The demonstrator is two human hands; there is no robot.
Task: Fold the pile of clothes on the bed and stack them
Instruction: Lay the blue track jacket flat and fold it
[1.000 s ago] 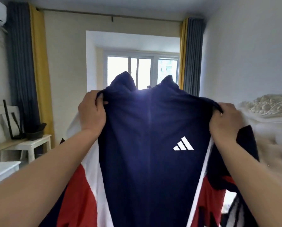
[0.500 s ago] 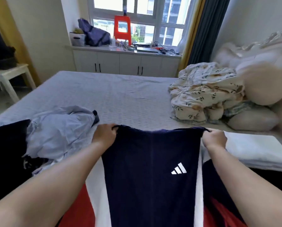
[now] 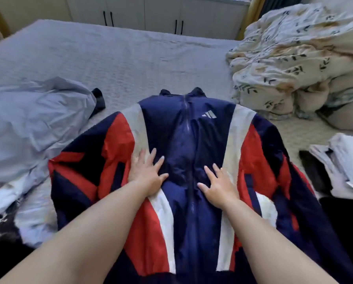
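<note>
Spread fingers (image 3: 153, 158) flat on jacket (image 3: 192, 140)

A home bedroom — grey-sheeted bed (image 3: 114, 56), rumpled floral duvet (image 3: 294, 56), white cabinets (image 3: 163, 15).

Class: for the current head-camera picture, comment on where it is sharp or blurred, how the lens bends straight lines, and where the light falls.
Head view: jacket and both hands, left hand and right hand, fairly sharp, slight smear on the red panels; wide-angle lens bows the bed edge; soft daylight from beyond the bed, bottom corners dark.
</note>
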